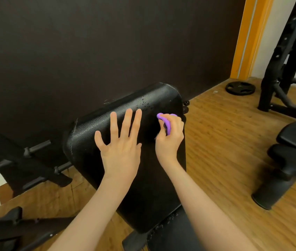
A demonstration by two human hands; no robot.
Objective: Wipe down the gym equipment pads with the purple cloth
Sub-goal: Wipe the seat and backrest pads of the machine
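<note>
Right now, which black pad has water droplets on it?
The backrest pad under both hands, the tilted one nearest the dark wall: droplets sit near its top edge. The pads at right look dry.

The left hand (pixel 120 144) is laid flat on the back pad (pixel 89 134), left of the right hand (pixel 169 140), by which the cloth (pixel 165 122) is held against it. A weight plate (pixel 240 87) is seen on the floor (pixel 225 142) behind, right.
</note>
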